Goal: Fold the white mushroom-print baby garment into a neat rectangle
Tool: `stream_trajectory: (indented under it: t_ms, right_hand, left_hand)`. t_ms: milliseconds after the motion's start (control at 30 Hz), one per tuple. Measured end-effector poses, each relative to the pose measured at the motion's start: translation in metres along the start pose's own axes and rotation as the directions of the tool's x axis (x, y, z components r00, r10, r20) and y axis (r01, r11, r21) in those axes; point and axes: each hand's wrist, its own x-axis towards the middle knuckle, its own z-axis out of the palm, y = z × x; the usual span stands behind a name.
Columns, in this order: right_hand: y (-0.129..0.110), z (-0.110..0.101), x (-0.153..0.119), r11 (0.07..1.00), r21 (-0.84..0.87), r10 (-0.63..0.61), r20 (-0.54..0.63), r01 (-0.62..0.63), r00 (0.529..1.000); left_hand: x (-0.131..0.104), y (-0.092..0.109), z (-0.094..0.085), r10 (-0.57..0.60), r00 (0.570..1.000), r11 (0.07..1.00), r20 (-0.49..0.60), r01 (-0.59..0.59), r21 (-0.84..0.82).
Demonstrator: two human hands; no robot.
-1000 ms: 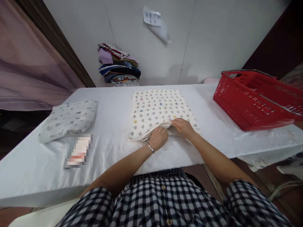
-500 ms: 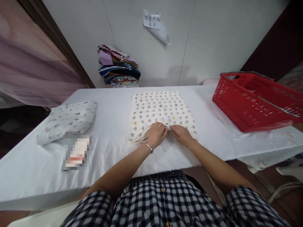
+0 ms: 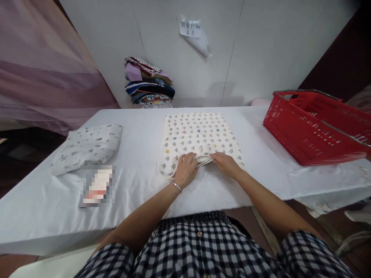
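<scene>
A cream cloth (image 3: 197,133) printed with small grey and coloured motifs lies folded in layers on the white-covered table (image 3: 139,154). At its near edge, my left hand (image 3: 186,168) grips the layered hem with the fingers on top. My right hand (image 3: 227,164) pinches the same edge a short way to the right. Between the two hands the stacked layers bow up slightly and show as several thin edges. Both thumbs are mostly hidden behind the fingers and the fabric.
Left on the table lies another folded white printed cloth (image 3: 89,146), with a blurred-out flat item (image 3: 98,185) in front of it. A red plastic basket (image 3: 315,135) stands at the right. Behind the table rises a stack of folded fabrics (image 3: 149,83) against the wall.
My left hand has shifted slightly left along the near edge, widening the gap between my hands. The layered edges now show between them. The camera view has moved a little.
</scene>
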Motion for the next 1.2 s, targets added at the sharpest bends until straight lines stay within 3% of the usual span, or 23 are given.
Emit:
stream_trajectory:
  t_ms: [167, 400, 567, 667, 833, 1000, 1200]
  right_hand:
    - [0.000, -0.001, 0.000, 1.000, -0.001, 0.010, 0.046, -0.010, 0.999]
    - [-0.002, 0.000, -0.002, 0.998, -0.050, -0.047, 0.033, 0.049, 0.998]
    - [0.002, -0.001, 0.000, 0.994, -0.058, -0.090, 0.023, 0.091, 0.996]
    - [0.003, 0.000, 0.000, 0.995, -0.053, -0.087, 0.014, 0.088, 0.996]
    - [-0.001, 0.005, 0.000, 0.995, -0.077, -0.054, 0.020, 0.056, 0.998]
    - [-0.001, 0.005, -0.001, 0.996, -0.083, -0.032, 0.007, 0.032, 0.999]
    - [0.002, 0.006, 0.000, 0.997, -0.043, -0.062, 0.072, 0.065, 0.995]
  left_hand:
    - [0.005, -0.002, -0.004, 0.043, 0.999, 0.998, -0.001, -0.043, -0.046]
    - [0.009, -0.005, -0.017, -0.013, 0.998, 0.996, -0.065, 0.007, -0.092]
    - [0.009, -0.002, -0.023, 0.066, 0.996, 0.996, -0.061, -0.069, -0.052]
    - [0.009, -0.003, -0.022, 0.096, 0.995, 0.995, -0.041, -0.097, -0.019]
    - [0.010, -0.007, -0.017, 0.008, 0.999, 1.000, -0.040, -0.007, 0.030]
    - [0.010, -0.007, -0.015, 0.091, 0.996, 0.994, 0.014, -0.090, -0.059]
    - [0.015, -0.011, -0.016, -0.150, 0.983, 0.928, 0.109, 0.178, -0.328]
